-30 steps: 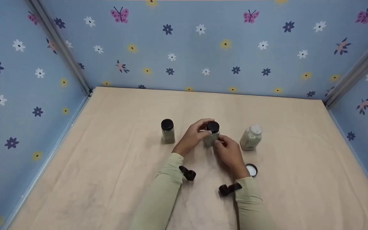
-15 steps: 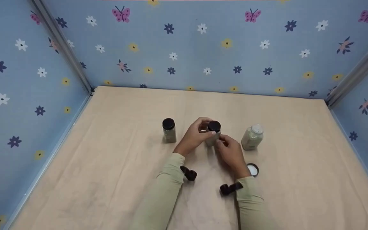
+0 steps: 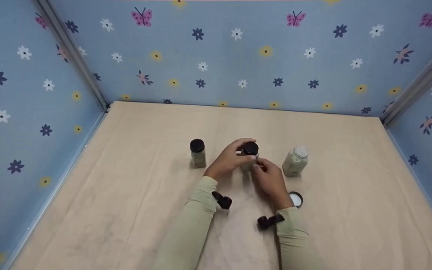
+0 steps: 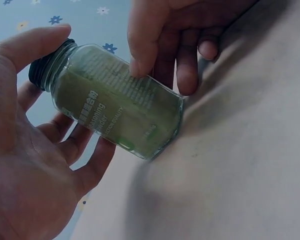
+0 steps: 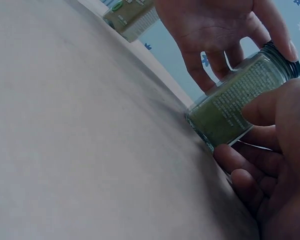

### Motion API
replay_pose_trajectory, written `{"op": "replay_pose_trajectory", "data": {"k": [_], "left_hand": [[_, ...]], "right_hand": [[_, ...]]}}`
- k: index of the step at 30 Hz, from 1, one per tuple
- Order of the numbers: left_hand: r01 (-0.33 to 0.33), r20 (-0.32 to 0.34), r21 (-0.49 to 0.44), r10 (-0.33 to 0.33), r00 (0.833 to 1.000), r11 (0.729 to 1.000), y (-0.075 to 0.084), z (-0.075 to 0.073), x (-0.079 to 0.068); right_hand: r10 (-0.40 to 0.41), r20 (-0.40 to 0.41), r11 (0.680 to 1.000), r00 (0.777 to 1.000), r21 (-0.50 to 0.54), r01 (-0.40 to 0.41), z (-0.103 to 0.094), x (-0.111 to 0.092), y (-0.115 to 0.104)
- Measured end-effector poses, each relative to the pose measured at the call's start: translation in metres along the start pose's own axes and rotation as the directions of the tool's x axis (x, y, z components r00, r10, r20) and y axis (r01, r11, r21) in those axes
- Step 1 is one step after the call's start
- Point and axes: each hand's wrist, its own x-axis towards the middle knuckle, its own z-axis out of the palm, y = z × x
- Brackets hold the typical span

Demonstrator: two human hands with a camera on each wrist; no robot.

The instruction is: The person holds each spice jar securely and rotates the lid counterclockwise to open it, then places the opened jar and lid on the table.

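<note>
Clear glass with green contents, the middle jar (image 4: 117, 102) is located near the centre of the surface (image 3: 144, 168), between two similar jars and in both hands. It wears a black cap (image 3: 251, 148); printing on its side reads in part "seasoning powder". In the head view it is roughly upright, its base low at the surface; whether the whole base touches cannot be determined.

Left hand (image 3: 229, 159): pinching the upper end of the middle jar, thumb laid on the black cap, other fingers passing round the far side. Right hand (image 3: 270, 178): pinching the lower body of the same jar between thumb and fingers.

Left jar (image 3: 198, 155): upright, black cap fitted, just beside the left hand and apart from it. Right jar (image 3: 294, 165): upright, pale green contents, a white top (image 3: 300, 151) exposed. Loose lid (image 3: 296, 199): lying on the surface nearer the person than the right jar, black rim, white inner face upward, partly hidden by the right wrist.

Both forearms are in light green sleeves (image 3: 189, 221), with a dark device (image 3: 222, 201) at each wrist. Blue walls (image 3: 234, 67) patterned with flowers and butterflies enclose the surface.
</note>
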Motion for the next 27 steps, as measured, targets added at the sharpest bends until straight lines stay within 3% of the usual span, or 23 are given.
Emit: {"op": "replay_pose_trajectory", "data": {"k": [7, 14, 27], "left_hand": [[-0.052, -0.046, -0.074, 0.048, 0.998, 0.996, -0.007, 0.001, -0.002], [-0.039, -0.075, -0.137, 0.029, 0.997, 0.99, -0.012, 0.002, -0.004], [-0.062, -0.154, -0.145, 0.039, 0.987, 0.987, -0.011, 0.005, -0.003]], "right_hand": [[0.006, 0.001, 1.0, 1.0, 0.019, -0.006, 0.0, 0.0, -0.001], [0.002, -0.008, 1.0, 1.0, 0.006, -0.002, 0.001, 0.0, 0.0], [0.006, -0.018, 1.0, 1.0, 0.004, -0.006, 0.002, 0.002, -0.003]]}}
